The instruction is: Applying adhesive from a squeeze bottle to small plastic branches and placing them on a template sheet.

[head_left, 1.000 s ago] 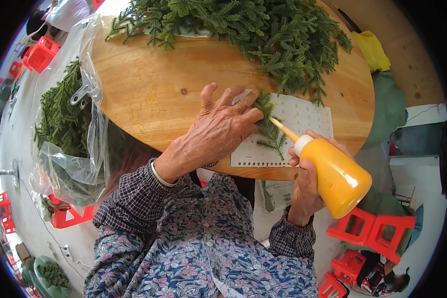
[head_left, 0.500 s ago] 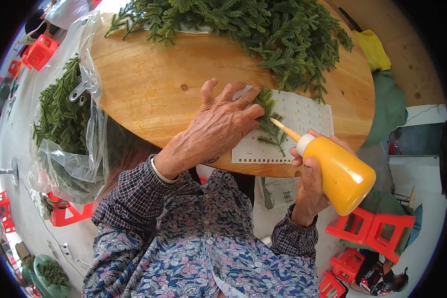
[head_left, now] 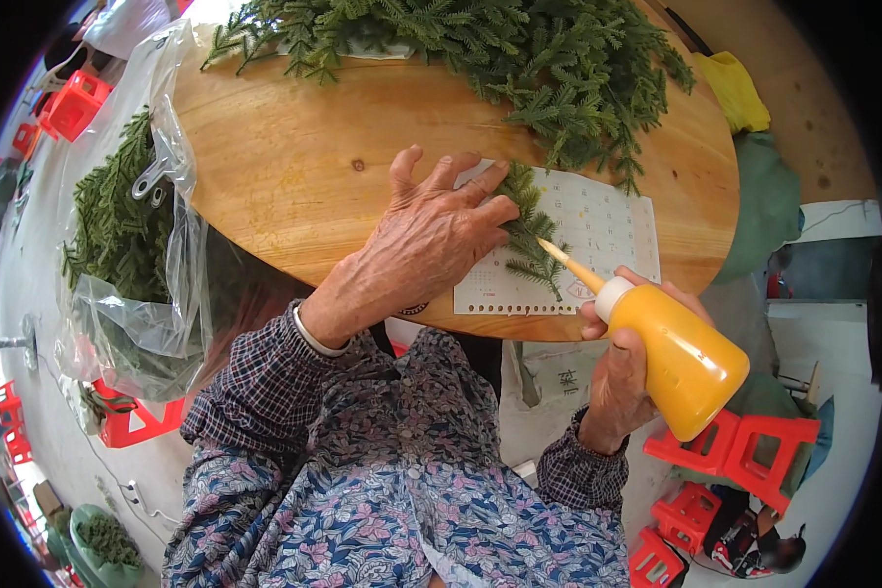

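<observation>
A green artificial fir sprig (head_left: 531, 240) lies on a white printed calendar sheet (head_left: 612, 227) near the table's edge. My left hand (head_left: 426, 230) rests on the sheet and table with its fingers spread, two fingertips at the sprig's left side; its thumb is mostly hidden. In my right hand (head_left: 619, 377) is a yellow squeeze bottle (head_left: 681, 358) with a white collar and a long pale nozzle. The bottle is tilted, its nozzle tip at the sprig's middle. Whether the tip touches the needles I cannot tell.
A large pile of fir sprigs (head_left: 559, 69) covers the far side of the oval wooden table (head_left: 294, 176). A clear plastic bag of greenery (head_left: 118, 225) hangs at the left, with scissors (head_left: 152, 176) by its rim. Red stools (head_left: 769, 456) stand at the lower right.
The bottle has moved slightly right and down, its nozzle staying over the sprig. My left hand has shifted a little left, its fingers still spread.
</observation>
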Motion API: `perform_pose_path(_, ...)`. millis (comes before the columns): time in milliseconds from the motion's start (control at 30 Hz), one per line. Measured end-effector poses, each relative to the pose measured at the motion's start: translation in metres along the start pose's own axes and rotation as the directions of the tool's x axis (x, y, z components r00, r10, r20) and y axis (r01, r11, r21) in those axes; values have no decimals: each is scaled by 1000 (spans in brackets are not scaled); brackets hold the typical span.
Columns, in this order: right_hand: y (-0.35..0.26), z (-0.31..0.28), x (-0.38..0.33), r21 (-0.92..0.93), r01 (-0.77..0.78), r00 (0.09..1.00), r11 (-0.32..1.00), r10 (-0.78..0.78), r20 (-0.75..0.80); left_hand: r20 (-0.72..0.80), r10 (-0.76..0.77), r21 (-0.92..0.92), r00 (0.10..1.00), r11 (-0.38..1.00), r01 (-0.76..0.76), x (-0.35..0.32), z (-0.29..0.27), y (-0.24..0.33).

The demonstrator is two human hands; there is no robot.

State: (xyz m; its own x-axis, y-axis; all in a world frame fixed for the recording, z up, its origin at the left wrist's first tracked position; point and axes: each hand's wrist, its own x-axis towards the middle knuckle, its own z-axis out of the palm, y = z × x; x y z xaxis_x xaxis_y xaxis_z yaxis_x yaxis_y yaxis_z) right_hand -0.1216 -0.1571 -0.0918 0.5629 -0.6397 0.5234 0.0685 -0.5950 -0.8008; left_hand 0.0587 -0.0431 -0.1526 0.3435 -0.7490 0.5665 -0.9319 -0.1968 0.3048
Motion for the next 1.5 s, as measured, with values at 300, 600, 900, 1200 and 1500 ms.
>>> perform_pose_path(300,-2,0,-4,96,-82,994,992,88,-59,6,1,9,1000,1000,-1,1,1,0)
perform_pose_path(600,-9,-1,-12,363,-170,983,916,183,-3,-10,7,14,1000,1000,-6,2,3,0)
perform_pose_path(900,3,-6,-17,269,-53,997,962,68,-48,39,-31,23,999,999,31,3,-3,4)
perform_pose_path(1200,5,-13,-24,274,-60,995,960,79,-57,8,12,7,1000,1000,-12,2,2,0)
perform_pose_path(1500,3,-21,-32,403,-121,983,907,167,-79,18,35,9,999,999,-35,3,1,1)
